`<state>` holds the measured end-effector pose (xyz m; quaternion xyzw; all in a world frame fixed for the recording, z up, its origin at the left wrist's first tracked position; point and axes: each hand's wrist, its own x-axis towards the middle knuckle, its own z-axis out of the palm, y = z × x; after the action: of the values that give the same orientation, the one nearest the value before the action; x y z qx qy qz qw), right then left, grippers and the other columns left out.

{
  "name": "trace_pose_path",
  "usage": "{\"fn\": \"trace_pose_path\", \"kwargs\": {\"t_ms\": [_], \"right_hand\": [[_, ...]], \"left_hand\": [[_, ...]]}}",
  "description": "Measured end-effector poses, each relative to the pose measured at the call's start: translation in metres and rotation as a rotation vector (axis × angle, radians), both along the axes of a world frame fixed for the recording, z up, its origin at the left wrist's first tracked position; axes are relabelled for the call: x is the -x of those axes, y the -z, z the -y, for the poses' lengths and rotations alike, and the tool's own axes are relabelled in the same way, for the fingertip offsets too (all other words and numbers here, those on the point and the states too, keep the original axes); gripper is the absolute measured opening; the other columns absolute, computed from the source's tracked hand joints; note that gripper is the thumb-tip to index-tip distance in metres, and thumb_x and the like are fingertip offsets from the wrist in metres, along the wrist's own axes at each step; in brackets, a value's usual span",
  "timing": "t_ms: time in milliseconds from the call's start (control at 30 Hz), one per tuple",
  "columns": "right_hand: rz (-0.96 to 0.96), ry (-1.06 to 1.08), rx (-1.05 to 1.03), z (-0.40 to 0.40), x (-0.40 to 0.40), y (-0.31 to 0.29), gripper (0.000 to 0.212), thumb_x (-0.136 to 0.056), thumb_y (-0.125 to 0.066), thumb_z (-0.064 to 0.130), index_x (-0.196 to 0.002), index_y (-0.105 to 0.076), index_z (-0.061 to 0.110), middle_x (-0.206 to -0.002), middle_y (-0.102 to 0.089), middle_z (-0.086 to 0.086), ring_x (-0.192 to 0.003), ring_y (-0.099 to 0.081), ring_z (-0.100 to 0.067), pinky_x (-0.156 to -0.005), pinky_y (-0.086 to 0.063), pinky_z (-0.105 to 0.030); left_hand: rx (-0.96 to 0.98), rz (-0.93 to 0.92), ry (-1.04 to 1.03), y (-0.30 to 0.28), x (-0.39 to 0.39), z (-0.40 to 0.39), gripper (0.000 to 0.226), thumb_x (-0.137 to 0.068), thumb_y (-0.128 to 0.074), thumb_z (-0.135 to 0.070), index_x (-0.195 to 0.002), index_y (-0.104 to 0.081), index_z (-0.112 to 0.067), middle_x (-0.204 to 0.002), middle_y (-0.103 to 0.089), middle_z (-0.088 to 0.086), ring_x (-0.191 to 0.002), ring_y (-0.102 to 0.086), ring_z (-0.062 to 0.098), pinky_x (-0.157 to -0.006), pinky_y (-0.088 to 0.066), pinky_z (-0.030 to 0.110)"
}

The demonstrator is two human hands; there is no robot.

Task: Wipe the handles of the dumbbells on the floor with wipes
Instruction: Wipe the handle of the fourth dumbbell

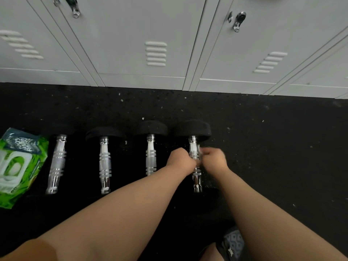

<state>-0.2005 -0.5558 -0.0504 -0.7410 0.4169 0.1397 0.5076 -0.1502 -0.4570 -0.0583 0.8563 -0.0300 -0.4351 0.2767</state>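
Several dumbbells with chrome handles and black heads lie side by side on the black floor. The rightmost dumbbell (195, 178) has both my hands closed around its handle. My left hand (180, 160) grips it from the left. My right hand (213, 159) grips it from the right, with a bit of white wipe (198, 147) showing above the fingers. The other dumbbell handles (150, 157) (105, 162) (56, 162) lie untouched to the left. A green pack of wipes (17, 166) lies at the far left.
Grey metal lockers (156, 53) with latches line the wall just behind the dumbbell heads. Speckled black rubber floor (273, 147) stretches to the right. My knee and dark shorts (229, 247) show at the bottom edge.
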Motion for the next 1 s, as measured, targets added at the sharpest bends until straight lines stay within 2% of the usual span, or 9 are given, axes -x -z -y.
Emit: {"fn": "trace_pose_path", "kwargs": {"t_ms": [67, 233, 367, 433, 500, 600, 733, 900, 1000], "right_hand": [[-0.166, -0.135, -0.120, 0.002, 0.011, -0.004, 0.039, -0.079, -0.039, -0.016, -0.068, -0.066, 0.010, -0.060, -0.056, -0.006, -0.057, -0.050, -0.016, -0.049, -0.040, -0.019], [-0.183, 0.046, -0.283, 0.024, 0.000, -0.002, 0.035, -0.083, -0.039, -0.017, -0.101, -0.065, -0.001, -0.079, -0.062, -0.012, -0.071, -0.055, -0.021, -0.057, -0.043, -0.026], [-0.309, -0.166, -0.198, 0.009, 0.001, -0.001, 0.041, -0.071, -0.032, -0.020, -0.054, -0.055, 0.009, -0.042, -0.044, -0.003, -0.046, -0.033, -0.015, -0.046, -0.023, -0.023], [-0.387, -0.385, -0.093, 0.009, 0.008, -0.007, 0.035, -0.080, -0.038, -0.012, -0.061, -0.059, 0.009, -0.051, -0.050, -0.004, -0.047, -0.039, -0.014, -0.049, -0.034, -0.024], [-0.399, -0.509, 0.097, 0.015, 0.010, -0.015, 0.025, -0.090, -0.046, 0.005, -0.091, -0.070, 0.012, -0.078, -0.063, -0.008, -0.065, -0.053, -0.015, -0.065, -0.047, -0.028], [-0.097, -0.286, 0.354, 0.017, 0.011, -0.019, 0.025, -0.092, -0.051, 0.016, -0.110, -0.069, 0.014, -0.094, -0.067, -0.007, -0.073, -0.058, -0.017, -0.061, -0.043, -0.022], [0.061, -0.546, 0.517, -0.006, 0.022, -0.015, 0.024, -0.093, -0.052, 0.018, -0.109, -0.069, 0.011, -0.088, -0.057, -0.005, -0.082, -0.057, -0.022, -0.070, -0.047, -0.030], [-0.045, -0.816, 0.530, 0.002, 0.025, -0.028, 0.025, -0.090, -0.053, 0.017, -0.107, -0.071, 0.016, -0.097, -0.060, -0.002, -0.093, -0.059, -0.022, -0.081, -0.049, -0.030], [0.025, -0.752, 0.606, 0.009, 0.001, -0.036, 0.027, -0.089, -0.052, 0.014, -0.108, -0.070, 0.016, -0.105, -0.062, -0.005, -0.101, -0.058, -0.025, -0.086, -0.050, -0.034]], "left_hand": [[-0.022, -0.005, 0.005, 0.000, -0.001, -0.001, 0.040, -0.078, -0.071, -0.043, -0.060, -0.048, -0.016, -0.061, -0.049, -0.003, -0.054, -0.047, 0.010, -0.044, -0.033, 0.022], [0.012, -0.055, -0.029, 0.001, -0.002, -0.003, 0.037, -0.077, -0.074, -0.043, -0.065, -0.054, -0.014, -0.064, -0.055, -0.001, -0.060, -0.054, 0.013, -0.053, -0.041, 0.023], [0.017, -0.026, -0.047, 0.000, 0.000, -0.003, 0.036, -0.076, -0.074, -0.042, -0.065, -0.056, -0.012, -0.065, -0.057, 0.000, -0.066, -0.058, 0.017, -0.059, -0.046, 0.026], [0.023, -0.033, -0.074, 0.001, 0.000, -0.003, 0.034, -0.076, -0.075, -0.041, -0.071, -0.060, -0.011, -0.071, -0.061, 0.003, -0.072, -0.062, 0.020, -0.068, -0.053, 0.028], [0.028, -0.069, -0.090, 0.004, 0.000, -0.004, 0.033, -0.076, -0.075, -0.041, -0.078, -0.064, -0.009, -0.081, -0.068, 0.007, -0.081, -0.068, 0.022, -0.077, -0.057, 0.032], [0.127, -0.206, -0.194, 0.006, 0.002, -0.011, 0.027, -0.082, -0.071, -0.036, -0.081, -0.064, -0.010, -0.091, -0.068, 0.010, -0.086, -0.067, 0.022, -0.080, -0.057, 0.034], [0.302, -0.470, -0.553, 0.006, 0.006, -0.020, 0.048, -0.094, -0.043, -0.052, -0.093, -0.065, -0.010, -0.096, -0.067, 0.006, -0.091, -0.062, 0.020, -0.083, -0.051, 0.032], [0.290, -0.531, -0.667, 0.002, 0.001, -0.017, 0.087, -0.088, -0.013, -0.073, -0.100, -0.065, -0.004, -0.092, -0.064, 0.008, -0.093, -0.057, 0.022, -0.090, -0.044, 0.037], [0.260, -0.544, -0.689, 0.006, 0.000, -0.017, 0.097, -0.084, -0.008, -0.076, -0.104, -0.066, -0.001, -0.094, -0.065, 0.010, -0.090, -0.058, 0.023, -0.087, -0.044, 0.037]]}}
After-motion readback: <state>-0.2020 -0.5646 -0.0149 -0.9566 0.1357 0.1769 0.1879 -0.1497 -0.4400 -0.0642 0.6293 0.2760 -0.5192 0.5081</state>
